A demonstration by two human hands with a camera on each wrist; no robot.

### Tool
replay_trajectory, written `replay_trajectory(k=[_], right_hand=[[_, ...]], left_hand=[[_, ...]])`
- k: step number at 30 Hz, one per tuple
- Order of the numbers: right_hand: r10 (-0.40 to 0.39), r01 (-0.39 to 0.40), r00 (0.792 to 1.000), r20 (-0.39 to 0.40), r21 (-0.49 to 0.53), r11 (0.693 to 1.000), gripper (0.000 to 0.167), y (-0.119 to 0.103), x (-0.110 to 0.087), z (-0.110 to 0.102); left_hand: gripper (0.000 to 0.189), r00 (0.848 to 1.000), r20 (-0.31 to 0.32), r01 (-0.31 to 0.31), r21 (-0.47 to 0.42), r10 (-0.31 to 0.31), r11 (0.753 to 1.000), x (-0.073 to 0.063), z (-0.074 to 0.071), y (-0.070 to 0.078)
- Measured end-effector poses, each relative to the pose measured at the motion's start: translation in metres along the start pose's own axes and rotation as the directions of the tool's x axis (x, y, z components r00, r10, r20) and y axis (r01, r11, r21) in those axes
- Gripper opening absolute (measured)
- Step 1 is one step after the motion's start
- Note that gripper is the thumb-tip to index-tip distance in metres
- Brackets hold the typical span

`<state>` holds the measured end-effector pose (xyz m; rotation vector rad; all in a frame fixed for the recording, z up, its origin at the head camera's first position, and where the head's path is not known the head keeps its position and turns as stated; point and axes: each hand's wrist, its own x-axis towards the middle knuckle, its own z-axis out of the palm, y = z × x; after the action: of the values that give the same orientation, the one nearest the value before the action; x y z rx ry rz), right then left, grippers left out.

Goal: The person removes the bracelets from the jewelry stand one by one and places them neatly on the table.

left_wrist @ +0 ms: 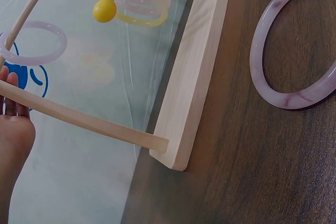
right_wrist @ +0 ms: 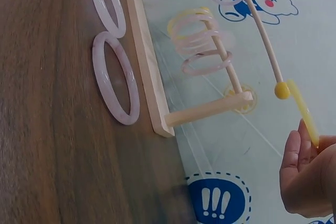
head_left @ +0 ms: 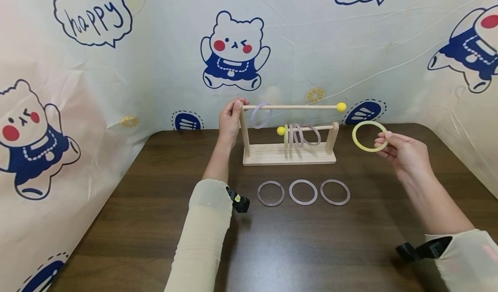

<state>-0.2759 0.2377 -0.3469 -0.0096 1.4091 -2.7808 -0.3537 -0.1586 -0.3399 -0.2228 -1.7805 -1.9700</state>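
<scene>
At the thumb and fingertips of the right hand point(head_left: 408, 151), brought together on one yellow ring point(head_left: 354, 136), pinching its right edge, with most of the loop out past the fingers, raised off the table point(head_left: 136, 231), just beside the ball end of the upper rod point(head_left: 303, 107). At the left hand point(head_left: 229, 121), gripping the top of one wooden stand point(head_left: 289, 154) at its left post, thumb in front.

Between both hands, on the stand: two posts, two rods, two yellow balls. On the upper rod, near the left fingers: one lilac ring point(left_wrist: 39, 60), hanging. On the lower rod point(head_left: 326, 128): one more yellow ring beside the ball, plus several pale rings, overlapping too much to count surely. Farther out, flat on the table before the stand: three pinkish rings point(head_left: 303, 203) in a row, well apart from either hand.
</scene>
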Motion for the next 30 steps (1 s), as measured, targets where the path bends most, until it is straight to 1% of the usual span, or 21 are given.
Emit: replay_trajectory(k=[4,10,13,15,20,27,30], right_hand=[[0.021,-0.019,1.0,0.021,-0.059,0.998,0.013,0.0,-0.001,-0.004],[0.047,-0.04,0.999,0.027,-0.196,0.98,0.017,0.001,-0.004,-0.012],[0.053,-0.045,0.998,0.028,-0.231,0.972,0.017,0.001,-0.004,-0.017],[0.059,-0.049,0.998,0.033,-0.247,0.968,0.018,0.001,-0.005,-0.019],[0.07,-0.055,0.997,0.043,-0.291,0.955,0.02,0.0,-0.005,-0.024],[0.082,-0.062,0.996,0.041,-0.365,0.929,0.024,0.001,-0.006,-0.026],[0.074,-0.053,0.997,0.034,-0.41,0.911,0.026,0.003,-0.007,-0.028]], left_hand=[[0.033,1.0,0.004,0.01,-0.011,-0.01,1.0,-0.002,0.0,0.004],[0.031,1.0,0.009,0.02,-0.004,-0.02,1.0,-0.012,0.003,0.023],[0.029,1.0,0.009,0.027,-0.005,-0.027,1.0,-0.013,0.004,0.026],[0.029,0.999,0.008,0.031,-0.008,-0.031,0.999,-0.01,0.003,0.021],[0.034,1.0,0.002,0.03,-0.002,-0.03,1.0,-0.001,0.001,0.005],[0.036,1.0,-0.007,0.014,0.003,-0.014,1.0,0.0,0.001,0.001],[0.035,1.0,-0.008,0.012,0.009,-0.012,1.0,0.0,0.001,0.0]])
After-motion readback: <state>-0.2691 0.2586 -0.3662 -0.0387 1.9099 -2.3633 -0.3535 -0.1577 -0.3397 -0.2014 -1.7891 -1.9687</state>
